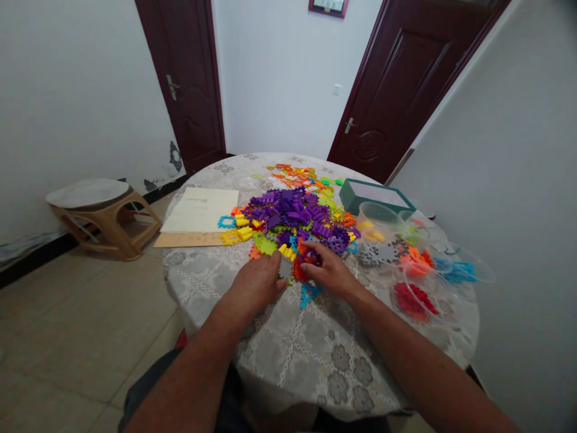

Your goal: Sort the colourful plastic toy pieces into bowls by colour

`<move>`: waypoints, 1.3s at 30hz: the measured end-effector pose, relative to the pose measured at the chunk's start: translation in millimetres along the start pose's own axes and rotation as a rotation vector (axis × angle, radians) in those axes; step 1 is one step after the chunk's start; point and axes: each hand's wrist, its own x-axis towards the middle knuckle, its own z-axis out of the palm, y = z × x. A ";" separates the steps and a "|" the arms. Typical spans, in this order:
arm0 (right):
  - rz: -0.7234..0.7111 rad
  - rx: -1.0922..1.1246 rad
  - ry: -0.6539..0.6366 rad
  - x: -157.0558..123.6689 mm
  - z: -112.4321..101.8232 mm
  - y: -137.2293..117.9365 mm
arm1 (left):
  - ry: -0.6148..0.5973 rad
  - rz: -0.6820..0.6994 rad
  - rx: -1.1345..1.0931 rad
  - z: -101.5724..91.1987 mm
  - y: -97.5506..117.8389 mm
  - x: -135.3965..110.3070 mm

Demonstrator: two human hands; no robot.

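Observation:
A heap of toothed plastic building pieces (293, 207), mostly purple, lies mid-table. At its near edge, my left hand (259, 279) has thumb and forefinger apart beside a grey piece (285, 269). A ridged yellow piece (287, 252) touches or nearly touches its fingertips; the other fingers are hidden. My right hand (331, 270) is curled, thumb and forefinger around red pieces (299, 268); how many it grips is hard to see. Just below it lies a blue triangular piece (309, 294). A lime-green piece (265, 243) sits left of the hands.
Clear plastic tubs (381, 222) at right surround sorted red pieces (412, 300), orange pieces (417, 263) and blue pieces (462, 272). A green box (376, 195) stands behind them. An open notebook (202, 210) lies left; orange pieces (293, 176) are spread behind the heap. A stool (101, 216) stands on the floor.

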 end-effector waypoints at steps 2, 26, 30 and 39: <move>0.063 0.137 0.019 -0.4 1.2 8.1 | 0.036 0.006 -0.021 0.4 5.6 3.3; 0.184 0.573 0.233 -4.8 -17.7 16.6 | 0.325 -0.184 -0.088 -11.1 -5.3 22.2; 0.170 0.700 0.150 -10.8 -8.8 9.1 | 0.202 0.097 -0.477 -10.2 10.3 18.8; -0.076 0.080 0.153 -16.8 -11.2 1.5 | 0.166 -0.002 -0.759 -0.8 14.1 29.3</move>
